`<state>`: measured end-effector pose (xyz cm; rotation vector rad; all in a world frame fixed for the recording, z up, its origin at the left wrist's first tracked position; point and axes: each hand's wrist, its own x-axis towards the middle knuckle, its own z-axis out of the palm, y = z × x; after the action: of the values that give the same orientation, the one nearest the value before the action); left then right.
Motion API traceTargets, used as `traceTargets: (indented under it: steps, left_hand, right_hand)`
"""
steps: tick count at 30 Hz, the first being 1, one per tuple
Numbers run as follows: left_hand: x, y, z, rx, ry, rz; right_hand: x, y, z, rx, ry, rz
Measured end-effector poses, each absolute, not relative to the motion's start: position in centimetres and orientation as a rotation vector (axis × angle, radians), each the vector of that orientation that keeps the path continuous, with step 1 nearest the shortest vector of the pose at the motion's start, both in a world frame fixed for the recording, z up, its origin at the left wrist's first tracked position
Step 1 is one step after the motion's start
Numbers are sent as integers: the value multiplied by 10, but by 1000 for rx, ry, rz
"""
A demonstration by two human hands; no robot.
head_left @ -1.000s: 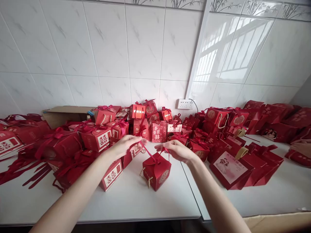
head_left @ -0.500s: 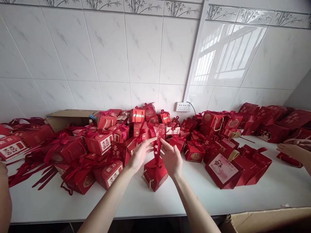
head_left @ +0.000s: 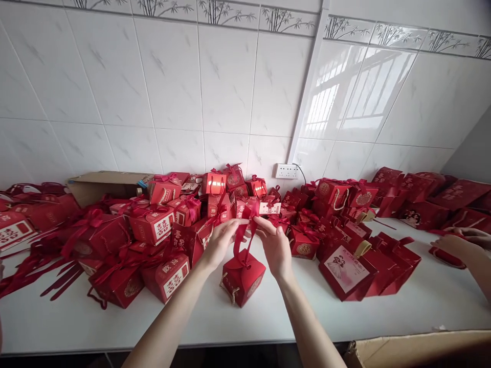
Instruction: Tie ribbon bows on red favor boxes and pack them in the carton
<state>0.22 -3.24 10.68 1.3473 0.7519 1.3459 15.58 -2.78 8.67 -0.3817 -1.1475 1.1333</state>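
Head camera is looking down on a white bench (head_left: 268,319) running along a tiled wall (head_left: 172,102), where a person's bare hands are working on a small red box (head_left: 242,278). The box is standing near the front edge of the bench, about midway along it, with one corner turned toward the camera and a gold cord (head_left: 226,289) hanging at its left side. A red ribbon (head_left: 242,237) is rising from the top of the box to both hands. The left hand (head_left: 219,244) is pinching one end of it, its fingers (head_left: 230,226) drawn close together on the strip. The right hand (head_left: 276,249) is gripping the other end the same way, and the two sets of fingertips are almost meeting above the box.

Behind the hands, a heap of red boxes (head_left: 153,225) with bows and trailing ribbons is covering the back of the bench from the left edge to the corner. A cardboard box (head_left: 103,184) is lying at the back left against the wall, and a wall socket (head_left: 284,170) is showing above the heap. Flat red bags (head_left: 343,270) are spreading toward the right edge. There, another person's hand (head_left: 456,245) is reaching in beside them; whether it is holding anything cannot be told. A carton (head_left: 418,350) is sitting below the front right corner.
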Motion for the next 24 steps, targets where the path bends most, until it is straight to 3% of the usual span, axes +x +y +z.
traceTargets:
  steps: [5,10,24]
  left_hand:
    - [-21,-31,100,1162,677,1470]
    - [-21,-14,53,1700,1058,1146]
    - [-17,-9,21,2137,1097,804]
  right_hand:
    - [191,-36,85,-591,-1230,1275]
    - [188,-27,54,-1141,-1712,873]
    - [158,-51,21,-1256,-2164,205]
